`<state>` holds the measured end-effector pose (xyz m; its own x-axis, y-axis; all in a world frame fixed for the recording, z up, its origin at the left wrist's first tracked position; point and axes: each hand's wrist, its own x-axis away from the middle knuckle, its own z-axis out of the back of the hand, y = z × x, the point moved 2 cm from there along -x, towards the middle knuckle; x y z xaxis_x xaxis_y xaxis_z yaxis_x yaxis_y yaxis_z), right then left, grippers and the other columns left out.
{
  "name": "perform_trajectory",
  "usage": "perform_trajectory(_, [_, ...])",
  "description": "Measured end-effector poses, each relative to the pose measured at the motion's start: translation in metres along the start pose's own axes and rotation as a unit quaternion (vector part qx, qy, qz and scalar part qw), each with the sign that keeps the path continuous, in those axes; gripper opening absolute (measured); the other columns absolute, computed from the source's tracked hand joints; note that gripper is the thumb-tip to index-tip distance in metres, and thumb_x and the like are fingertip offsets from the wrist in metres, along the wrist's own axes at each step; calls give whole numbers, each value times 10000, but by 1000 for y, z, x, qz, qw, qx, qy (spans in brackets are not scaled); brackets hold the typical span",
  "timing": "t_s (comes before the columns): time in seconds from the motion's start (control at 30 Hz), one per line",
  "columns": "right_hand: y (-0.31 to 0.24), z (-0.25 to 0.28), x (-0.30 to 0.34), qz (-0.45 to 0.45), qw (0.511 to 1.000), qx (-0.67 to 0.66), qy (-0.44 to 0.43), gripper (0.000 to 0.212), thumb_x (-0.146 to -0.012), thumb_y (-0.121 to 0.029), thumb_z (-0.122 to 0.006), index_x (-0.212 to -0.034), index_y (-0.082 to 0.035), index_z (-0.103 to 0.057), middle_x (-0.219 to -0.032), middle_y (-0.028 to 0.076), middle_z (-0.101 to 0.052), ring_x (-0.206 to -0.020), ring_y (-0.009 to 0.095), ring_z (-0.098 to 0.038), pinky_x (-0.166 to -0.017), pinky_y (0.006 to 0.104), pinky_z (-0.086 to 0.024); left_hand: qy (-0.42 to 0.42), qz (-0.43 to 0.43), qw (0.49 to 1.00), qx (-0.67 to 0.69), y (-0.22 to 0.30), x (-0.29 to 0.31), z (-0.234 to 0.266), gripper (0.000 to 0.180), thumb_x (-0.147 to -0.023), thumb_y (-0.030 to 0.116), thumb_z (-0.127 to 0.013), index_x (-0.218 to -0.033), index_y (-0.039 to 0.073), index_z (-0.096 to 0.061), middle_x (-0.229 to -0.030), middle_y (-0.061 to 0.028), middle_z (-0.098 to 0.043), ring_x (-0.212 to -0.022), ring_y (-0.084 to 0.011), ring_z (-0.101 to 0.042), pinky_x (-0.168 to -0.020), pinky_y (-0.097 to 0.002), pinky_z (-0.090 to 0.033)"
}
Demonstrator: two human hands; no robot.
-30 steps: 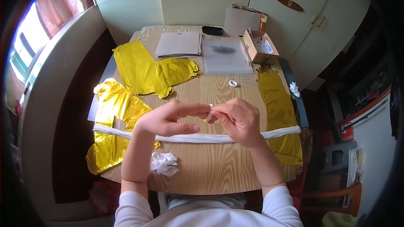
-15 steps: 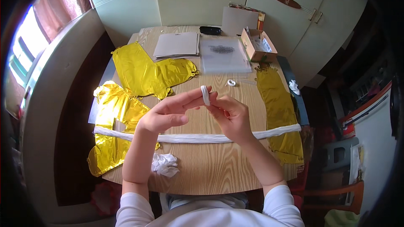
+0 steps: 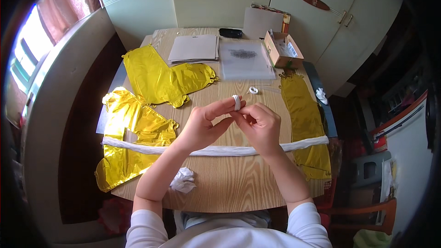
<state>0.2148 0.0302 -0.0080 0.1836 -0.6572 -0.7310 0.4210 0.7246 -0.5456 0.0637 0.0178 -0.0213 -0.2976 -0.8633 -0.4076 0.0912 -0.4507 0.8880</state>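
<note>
A loop of white string [image 3: 236, 103] is wound round the straight fingers of my left hand [image 3: 204, 121], close to their tips. Those fingers are pressed together, and the thumb now reaches toward the right fingertips. My right hand [image 3: 259, 121] pinches at the loop's lower edge, thumb against forefinger; the string's end between them is too small to see clearly. Below both wrists, a long bundle of white strings [image 3: 220, 150] stretches across the table. Just beyond my hands lies a small white coil of string [image 3: 253, 90].
Yellow foil balloons [image 3: 147, 73] lie flat at the left, with another gold foil piece [image 3: 303, 119] at the right. Crumpled white tissue [image 3: 183, 180] sits near my left forearm. Farther back are stacked grey sheets [image 3: 194, 48], clear plastic sleeves [image 3: 245, 66] and a cardboard box [image 3: 285, 55].
Both hands have shifted slightly right. My left hand has turned, its thumb moving up toward the right fingers, and the string loop has moved right with it.
</note>
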Motion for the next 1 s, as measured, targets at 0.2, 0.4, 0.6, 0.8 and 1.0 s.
perform_trajectory(0.2, [7, 4, 0, -96, 991, -53, -72, 230, -721, -163, -753, -690, -55, -553, -615, -17, -536, -529, 56, -481, -473, 222, -385, 52, 35, 996, 59, -10, 2, -3, 320, -808, -35, -602, -1123, -53, -549, -1004, -93, -651, -953, -158, -620, -850, -263, -480])
perform_trajectory(0.4, [18, 4, -9, -217, 867, -428, -131, 243, -796, -214, -690, -884, -18, -576, -774, 2, -609, -706, 77, -567, -658, 226, -468, -16, 136, 955, 264, 0, -4, 3, 258, -816, -28, -607, -1070, -52, -570, -946, -84, -649, -897, -134, -625, -818, -254, -502])
perform_trajectory(0.6, [32, 4, -5, -262, 809, -479, -219, 200, -805, -114, -669, -954, -11, -584, -857, 37, -633, -807, 108, -606, -766, 244, -490, -58, 145, 944, 289, -6, -4, 5, 221, -806, -11, -627, -1017, -49, -571, -895, -74, -643, -868, -130, -624, -811, -255, -504])
perform_trajectory(0.8, [38, 2, -3, -283, 785, -512, -202, 171, -768, -59, -694, -896, -28, -585, -837, 36, -630, -785, 102, -608, -736, 236, -502, -59, 143, 929, 337, -14, -3, 4, 191, -801, 27, -653, -964, -37, -579, -880, -74, -641, -838, -131, -626, -774, -260, -502])
perform_trajectory(1.0, [39, 5, -5, -273, 782, -515, -219, 156, -780, -47, -680, -912, -17, -603, -849, 39, -634, -790, 101, -607, -735, 234, -498, -21, 165, 926, 338, -12, -4, 1, 174, -800, 20, -651, -950, -37, -585, -889, -88, -645, -830, -141, -623, -781, -262, -495])
